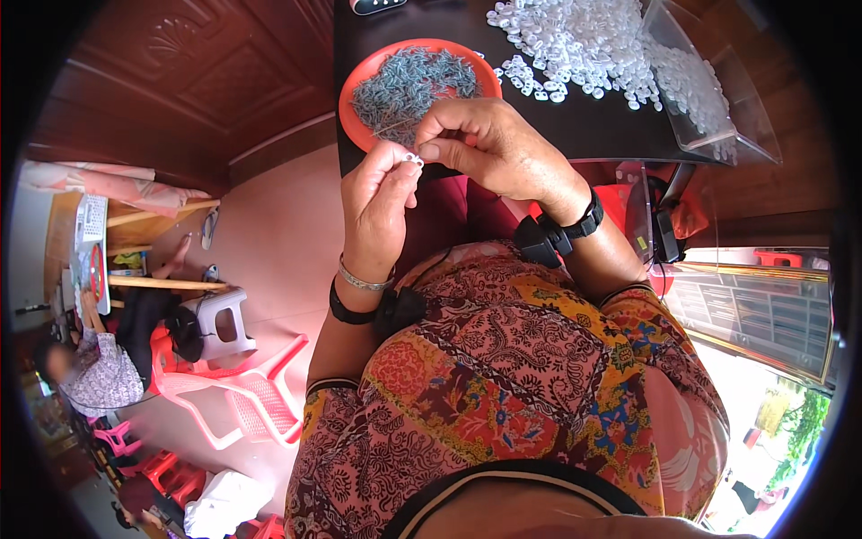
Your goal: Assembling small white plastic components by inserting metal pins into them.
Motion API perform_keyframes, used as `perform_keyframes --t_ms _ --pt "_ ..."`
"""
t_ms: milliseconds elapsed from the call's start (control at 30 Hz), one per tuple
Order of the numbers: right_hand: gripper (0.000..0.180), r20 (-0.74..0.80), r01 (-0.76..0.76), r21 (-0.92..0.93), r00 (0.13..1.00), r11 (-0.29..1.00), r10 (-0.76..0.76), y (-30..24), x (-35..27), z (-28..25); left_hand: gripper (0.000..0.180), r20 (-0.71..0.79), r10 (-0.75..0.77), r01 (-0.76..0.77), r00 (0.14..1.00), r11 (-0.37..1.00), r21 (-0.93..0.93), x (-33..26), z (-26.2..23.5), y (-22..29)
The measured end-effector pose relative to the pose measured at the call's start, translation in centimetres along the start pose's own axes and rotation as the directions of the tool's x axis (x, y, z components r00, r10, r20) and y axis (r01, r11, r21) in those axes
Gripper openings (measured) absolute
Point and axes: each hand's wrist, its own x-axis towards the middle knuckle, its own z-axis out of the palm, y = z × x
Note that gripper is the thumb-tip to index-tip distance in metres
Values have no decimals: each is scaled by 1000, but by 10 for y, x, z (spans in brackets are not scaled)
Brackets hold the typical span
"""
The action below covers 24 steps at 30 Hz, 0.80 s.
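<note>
I have the left hand (377, 193) pinching a white piece (414, 161) beside the red tray's (347, 115) near rim, over the black table's (593, 130) edge; the right hand (425, 144) crowds in, its grip unclear to me. Tabletop opens rightward.

Dark table (620, 130) carries an orange-red dish (348, 97). Loose heap of small white plastic pieces (579, 40) right of dish; clear plastic bin (743, 99) farther right. Dark white-edged item (377, 4), cut off, just beyond dish.
</note>
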Motion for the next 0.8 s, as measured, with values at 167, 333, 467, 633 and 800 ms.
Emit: perform_keyframes --t_ms 167,333,467,633,800 --pt "6 -3 -25 6 1000 1000 25 0 -3 0 17 2 -9 8 1000 1000 30 -2 1 1" --pt "5 -21 18 -16 1000 1000 -18 3 -4 1 20 10 -14 14 1000 1000 20 -2 1 -1" --pt "6 -7 1 -103 1000 995 -1 2 -3 3 21 -14 -13 13 1000 999 35 -2 1 -4" --pt "8 -58 80 -147 994 986 -89 3 -7 4 20 -11 49 -49 999 999 17 -2 6 -13" --pt "7 6 62 -87 998 994 -61 9 -9 -1 20 -53 -44 44 998 999 14 -5 11 -14"
